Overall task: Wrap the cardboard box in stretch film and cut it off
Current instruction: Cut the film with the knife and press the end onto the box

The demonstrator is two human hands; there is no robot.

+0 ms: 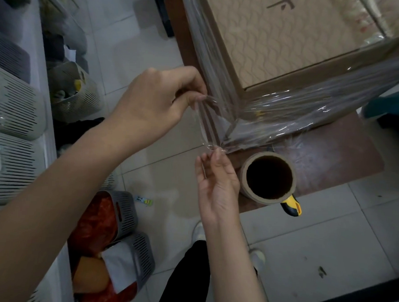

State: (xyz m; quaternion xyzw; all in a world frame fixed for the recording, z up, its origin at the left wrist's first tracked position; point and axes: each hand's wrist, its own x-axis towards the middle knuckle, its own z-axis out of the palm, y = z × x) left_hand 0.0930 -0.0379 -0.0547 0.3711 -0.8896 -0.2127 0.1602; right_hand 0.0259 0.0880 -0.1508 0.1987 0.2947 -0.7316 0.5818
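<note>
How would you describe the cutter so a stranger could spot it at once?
Start at the big cardboard box wrapped in film. At its near corner, a film roll stands on end on the brown board. The cutter pokes out beside the roll's near edge, the only yellow-and-black thing.

Low brown table [355, 154] on white tiled floor [327, 250]. On table: cardboard box [280, 39] wrapped in stretch film [288, 114]; film roll [244, 174] standing on end at front edge; yellow-black cutter [291, 205] partly hidden by roll, tip past the edge. On floor: grey slotted baskets [126, 211], small tube [144, 200].
</note>
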